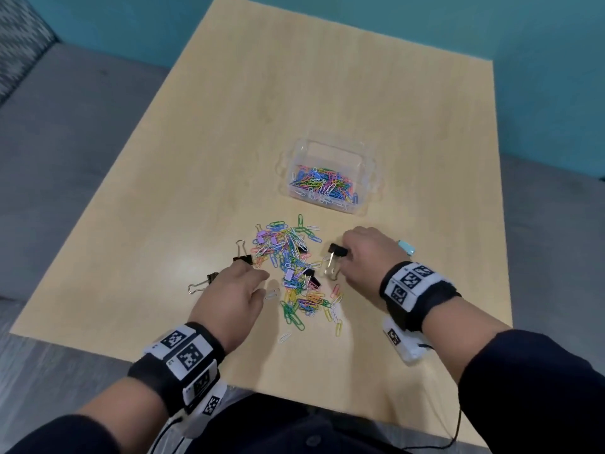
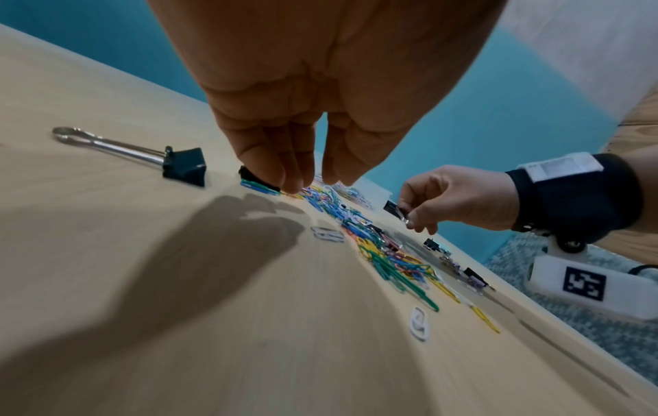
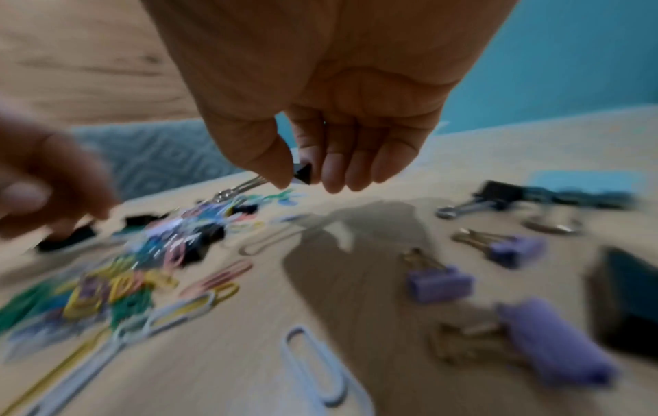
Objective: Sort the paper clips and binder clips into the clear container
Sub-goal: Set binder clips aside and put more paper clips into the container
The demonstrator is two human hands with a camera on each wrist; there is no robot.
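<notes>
A black binder clip (image 1: 338, 250) with silver wire handles sits in the right grip (image 1: 366, 257); beside it, paper clips (image 1: 296, 273) in blue, green, yellow, pink and white and lilac binder clips (image 3: 440, 283) scatter a pale wood-grain surface (image 1: 294, 109) against a teal wall (image 1: 491, 27).

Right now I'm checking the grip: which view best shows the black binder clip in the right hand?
The left wrist view: the black binder clip sits sharp, pinched by the right hand. The right wrist view is blurred; the head view shows it small.
</notes>
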